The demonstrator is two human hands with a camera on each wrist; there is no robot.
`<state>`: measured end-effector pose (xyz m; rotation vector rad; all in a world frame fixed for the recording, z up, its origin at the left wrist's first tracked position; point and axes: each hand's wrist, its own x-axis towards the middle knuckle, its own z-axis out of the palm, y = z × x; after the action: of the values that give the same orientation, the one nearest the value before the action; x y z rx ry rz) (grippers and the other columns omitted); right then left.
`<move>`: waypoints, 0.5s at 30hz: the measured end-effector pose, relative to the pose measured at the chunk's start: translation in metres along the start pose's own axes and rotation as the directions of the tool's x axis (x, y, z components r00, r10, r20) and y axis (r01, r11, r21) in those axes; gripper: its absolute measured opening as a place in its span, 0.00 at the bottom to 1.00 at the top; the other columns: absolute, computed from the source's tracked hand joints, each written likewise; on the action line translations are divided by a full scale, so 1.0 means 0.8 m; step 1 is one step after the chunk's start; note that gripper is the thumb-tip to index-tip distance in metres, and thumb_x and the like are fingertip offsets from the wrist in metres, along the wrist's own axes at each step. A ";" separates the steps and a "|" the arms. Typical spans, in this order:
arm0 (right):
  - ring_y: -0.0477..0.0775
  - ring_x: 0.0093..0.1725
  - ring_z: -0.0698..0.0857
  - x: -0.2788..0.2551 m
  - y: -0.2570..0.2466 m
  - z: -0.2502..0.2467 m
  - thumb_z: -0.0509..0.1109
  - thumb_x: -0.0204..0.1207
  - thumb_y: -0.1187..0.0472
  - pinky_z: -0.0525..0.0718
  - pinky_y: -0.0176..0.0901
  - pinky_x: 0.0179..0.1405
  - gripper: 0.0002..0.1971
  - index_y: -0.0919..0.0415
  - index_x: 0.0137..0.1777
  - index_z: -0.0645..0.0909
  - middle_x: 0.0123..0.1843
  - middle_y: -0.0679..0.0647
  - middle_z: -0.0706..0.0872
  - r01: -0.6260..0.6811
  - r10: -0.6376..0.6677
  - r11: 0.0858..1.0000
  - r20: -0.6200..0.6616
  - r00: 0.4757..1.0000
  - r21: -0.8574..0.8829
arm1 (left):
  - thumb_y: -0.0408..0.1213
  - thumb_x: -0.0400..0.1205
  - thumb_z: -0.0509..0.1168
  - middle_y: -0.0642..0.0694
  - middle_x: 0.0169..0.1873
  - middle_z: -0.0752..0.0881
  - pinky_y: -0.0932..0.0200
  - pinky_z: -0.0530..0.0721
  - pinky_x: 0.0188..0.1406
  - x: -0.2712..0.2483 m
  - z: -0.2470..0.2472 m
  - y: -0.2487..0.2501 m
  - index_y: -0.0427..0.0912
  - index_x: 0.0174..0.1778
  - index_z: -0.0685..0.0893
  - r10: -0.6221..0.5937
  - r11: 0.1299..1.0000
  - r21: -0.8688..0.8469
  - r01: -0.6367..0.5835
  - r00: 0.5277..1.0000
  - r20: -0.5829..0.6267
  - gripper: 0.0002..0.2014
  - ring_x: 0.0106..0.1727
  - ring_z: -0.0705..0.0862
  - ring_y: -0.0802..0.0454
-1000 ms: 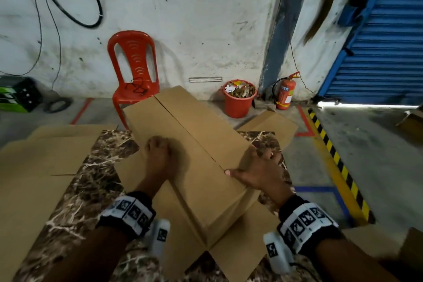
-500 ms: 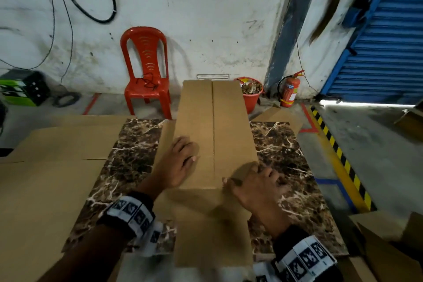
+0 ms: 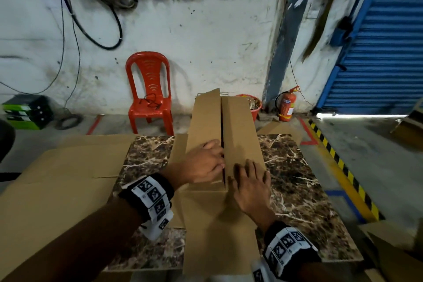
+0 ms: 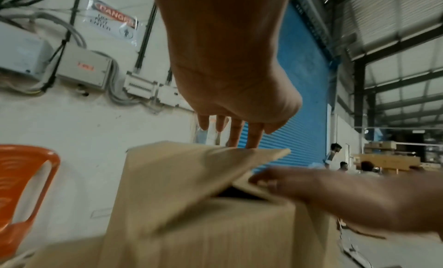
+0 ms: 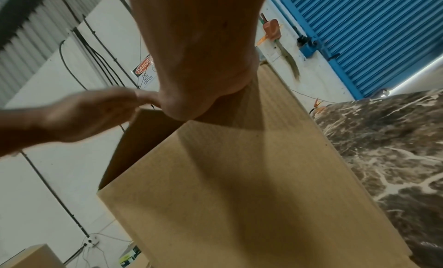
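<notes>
the cardboard box lies lengthwise on the marble table, running from 6 o'clock at my chest out to 12 o'clock, and i am closing its two long top flaps. my right hand lies flat with fingers straight and spread, holding nothing, pressing the right flap down near the 6 o'clock end. my left hand comes in from 9 o'clock with its fingers straight, gripping nothing, their tips resting on the free edge of the left flap, right at the dark gap between the flaps. the left wrist view shows this flap tilted up, not yet level with the other. to do this well, i judge i should push that edge straight down until both edges meet along the middle line, while my right palm holds its flap level so neither slips under the other. pressing only at the near end may leave the 12 o'clock end sprung, so i would slide both palms outward along the seam, minding my fingertips as the gap closes.
</notes>
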<state>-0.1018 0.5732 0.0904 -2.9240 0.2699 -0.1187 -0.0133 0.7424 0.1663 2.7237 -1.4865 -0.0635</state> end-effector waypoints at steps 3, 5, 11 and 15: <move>0.62 0.85 0.57 -0.001 -0.001 0.000 0.36 0.76 0.24 0.51 0.69 0.80 0.41 0.46 0.79 0.68 0.86 0.59 0.63 -0.016 0.016 1.000 -0.013 1.000 -0.014 | 0.48 0.82 0.53 0.44 0.51 0.83 0.53 0.76 0.59 -0.011 -0.070 -0.003 0.39 0.44 0.87 -0.062 0.997 -0.060 0.056 0.993 -0.105 0.21 0.54 0.81 0.49; 0.61 0.86 0.55 -0.001 -0.003 -0.001 0.37 0.72 0.18 0.50 0.69 0.81 0.46 0.46 0.79 0.66 0.86 0.57 0.60 -0.014 0.014 0.999 0.005 1.000 -0.032 | 0.45 0.84 0.58 0.48 0.40 0.82 0.56 0.78 0.38 -0.024 -0.100 -0.021 0.37 0.43 0.86 -0.222 0.974 -0.065 0.217 0.972 -0.078 0.18 0.39 0.81 0.52; 0.61 0.86 0.54 -0.001 -0.004 -0.002 0.37 0.72 0.18 0.50 0.70 0.81 0.48 0.50 0.81 0.66 0.86 0.58 0.59 -0.007 0.008 0.998 0.010 1.000 -0.057 | 0.50 0.84 0.60 0.41 0.52 0.85 0.53 0.81 0.52 -0.059 -0.099 -0.077 0.42 0.54 0.84 -0.532 0.830 0.254 0.497 0.842 0.090 0.16 0.55 0.84 0.45; 0.61 0.86 0.52 -0.001 -0.003 -0.005 0.38 0.71 0.18 0.50 0.71 0.81 0.49 0.50 0.82 0.62 0.87 0.58 0.57 0.010 -0.008 0.998 0.033 0.999 -0.063 | 0.56 0.87 0.53 0.36 0.68 0.81 0.50 0.76 0.65 -0.063 -0.011 -0.085 0.37 0.70 0.78 -0.696 0.706 0.086 0.703 0.665 0.273 0.27 0.67 0.80 0.39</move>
<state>-0.1022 0.5746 0.0948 -2.9866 0.2600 -0.0642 0.0170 0.8214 0.1727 3.1783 -0.3332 -0.5140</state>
